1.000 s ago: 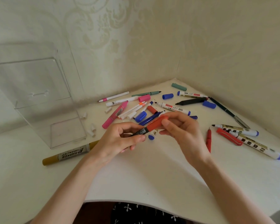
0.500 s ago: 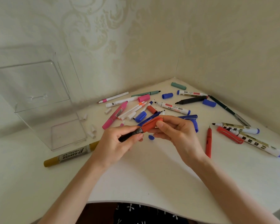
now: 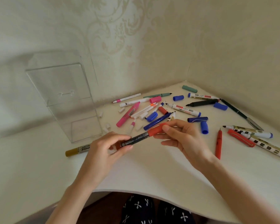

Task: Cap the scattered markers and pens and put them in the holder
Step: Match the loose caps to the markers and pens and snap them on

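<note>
- The left hand pinches the dark lower end of a marker between thumb and curled fingers.
- The right hand grips the marker's red cap, thumb on top.
- The marker is held just above the table, tilted up to the right.
- The clear holder stands at the left against the wall.
- A loose blue cap lies just beside the right hand.
</note>
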A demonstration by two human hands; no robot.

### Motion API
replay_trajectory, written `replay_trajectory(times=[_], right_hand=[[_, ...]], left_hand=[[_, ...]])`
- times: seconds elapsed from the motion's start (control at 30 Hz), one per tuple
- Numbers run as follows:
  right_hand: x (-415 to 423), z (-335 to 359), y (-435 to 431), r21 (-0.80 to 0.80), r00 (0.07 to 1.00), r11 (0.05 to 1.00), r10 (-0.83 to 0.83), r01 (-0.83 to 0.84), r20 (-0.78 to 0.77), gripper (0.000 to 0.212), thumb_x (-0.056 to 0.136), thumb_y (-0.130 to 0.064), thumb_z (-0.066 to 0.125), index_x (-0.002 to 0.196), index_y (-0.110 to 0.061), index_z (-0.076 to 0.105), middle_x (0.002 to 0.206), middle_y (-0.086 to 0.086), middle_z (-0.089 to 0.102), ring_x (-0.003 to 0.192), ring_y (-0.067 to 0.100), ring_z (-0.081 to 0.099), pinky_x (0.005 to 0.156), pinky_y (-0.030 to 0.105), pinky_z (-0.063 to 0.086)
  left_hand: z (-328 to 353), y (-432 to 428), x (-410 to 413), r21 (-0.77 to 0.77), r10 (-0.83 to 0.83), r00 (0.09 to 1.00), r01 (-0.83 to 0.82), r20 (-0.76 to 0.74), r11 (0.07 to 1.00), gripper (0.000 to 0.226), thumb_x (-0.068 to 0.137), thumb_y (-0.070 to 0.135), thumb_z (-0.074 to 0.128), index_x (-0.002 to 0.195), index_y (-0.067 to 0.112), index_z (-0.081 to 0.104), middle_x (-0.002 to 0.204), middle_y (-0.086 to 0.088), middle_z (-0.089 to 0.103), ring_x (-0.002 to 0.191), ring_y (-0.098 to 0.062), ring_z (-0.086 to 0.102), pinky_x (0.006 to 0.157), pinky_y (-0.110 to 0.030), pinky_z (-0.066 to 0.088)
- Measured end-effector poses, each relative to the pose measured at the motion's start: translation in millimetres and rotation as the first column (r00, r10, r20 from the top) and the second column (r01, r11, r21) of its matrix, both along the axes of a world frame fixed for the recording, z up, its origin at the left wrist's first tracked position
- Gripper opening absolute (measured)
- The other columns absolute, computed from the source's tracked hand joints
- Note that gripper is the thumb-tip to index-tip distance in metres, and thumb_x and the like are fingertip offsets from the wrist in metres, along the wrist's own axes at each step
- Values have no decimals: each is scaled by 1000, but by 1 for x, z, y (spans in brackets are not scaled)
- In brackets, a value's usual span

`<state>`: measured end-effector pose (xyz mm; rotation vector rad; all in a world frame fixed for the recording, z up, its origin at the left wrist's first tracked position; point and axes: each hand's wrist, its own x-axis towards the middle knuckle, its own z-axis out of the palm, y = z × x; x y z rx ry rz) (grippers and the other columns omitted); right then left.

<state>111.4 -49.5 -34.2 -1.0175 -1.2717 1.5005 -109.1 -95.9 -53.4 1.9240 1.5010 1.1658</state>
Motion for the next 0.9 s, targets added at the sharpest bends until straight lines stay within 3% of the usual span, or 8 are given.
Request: replay_trajectory(times=[0.13,0.2,0.27,0.37,0.47,0.67,0.83,0.9], right_hand=[[-5,-1,1,163,941,984,-123,75,315,12,88,-15,59,97,-12,64,89,5,72,75,16,69,62,25,57],[0,-5,7,334,782,938,-279,97,557,13,90,-18,57,102,-17,62,91,-5,67,79,8,64,67,18,52],[0,-9,12,439,666,898,-352,42,657,15,91,-15,55,104,-20,62,95,-8,61,81,2,57,68,11,45],[-14,-14,18,541,583,831,-376,-132,720,19,90,-10,56,105,-18,65,102,-9,58,91,4,50,75,6,37],[-30,-20,26,594,528,754,-396,-280,752,21,88,-7,57,106,-12,67,107,2,64,103,19,52,88,21,38],[-32,-26,34,592,465,749,-427,-299,776,22,89,-12,57,109,-14,66,110,2,62,107,21,49,90,23,34],[-40,-26,46,540,370,691,-399,-480,839,30,92,-26,54,120,-22,61,127,0,53,121,20,39,100,30,30],[-46,-29,49,555,363,670,-421,-493,831,28,90,-24,58,116,-18,64,121,4,57,117,24,43,97,36,35]], left_hand=[[-14,-14,-33,48,135,980,-129,-147,990,24,71,31,65,94,29,70,86,19,65,82,-4,57,67,-15,43],[-20,-22,-52,46,217,960,-212,-177,976,20,72,29,68,92,33,66,89,15,64,79,-9,59,65,-29,47],[-23,-26,-63,44,303,931,-300,-206,953,21,73,19,75,88,30,65,86,13,64,79,-14,62,66,-37,50],[-26,-23,-64,69,420,849,-421,-322,904,21,71,9,76,86,19,67,84,6,64,79,-22,61,63,-33,46],[-28,-15,-58,90,464,796,-468,-389,879,17,72,11,76,88,11,69,81,-2,62,79,-27,60,61,-29,40],[-24,-5,-38,130,484,684,-502,-546,855,25,71,26,74,93,13,71,87,-4,65,82,-30,61,67,-37,47],[-17,8,-5,289,481,743,-386,-465,876,24,79,31,59,89,13,70,90,-2,61,79,-25,59,64,-35,49],[-16,22,11,302,428,773,-315,-469,900,31,78,42,55,83,15,70,87,-1,60,77,-23,58,63,-33,47]])
